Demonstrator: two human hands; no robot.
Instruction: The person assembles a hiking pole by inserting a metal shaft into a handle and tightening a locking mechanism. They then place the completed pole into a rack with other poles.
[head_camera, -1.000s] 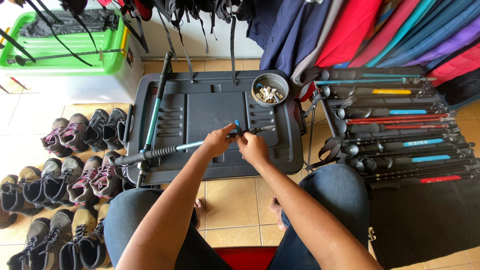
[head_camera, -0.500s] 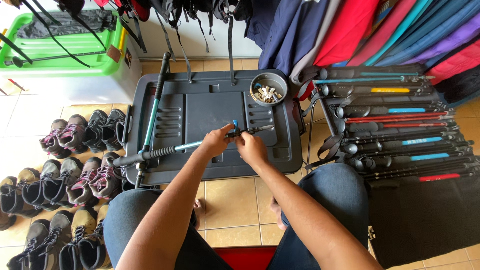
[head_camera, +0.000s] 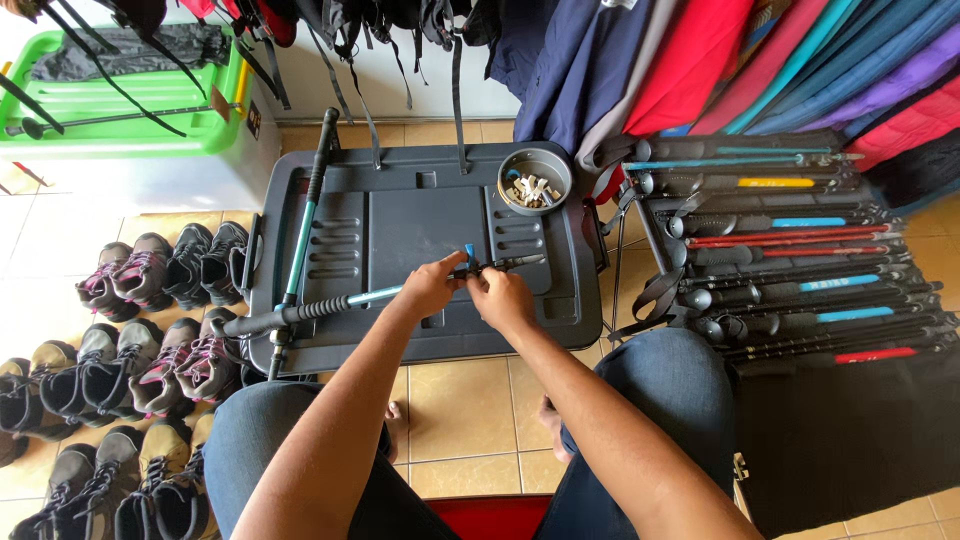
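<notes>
Pole (head_camera: 370, 296) is held across grey lid (head_camera: 420, 230), pinched at blue clamp by left hand (head_camera: 432, 285) & right hand (head_camera: 500, 297). Prob. light, stiff, slick shaft; best gripped at foam handle.

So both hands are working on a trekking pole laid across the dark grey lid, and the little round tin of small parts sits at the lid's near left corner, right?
Not quite. The head view shows the round tin at the far right corner of the dark grey lid, not the near left. The rest holds: the left hand and right hand both work on the trekking pole lying across it.
</notes>
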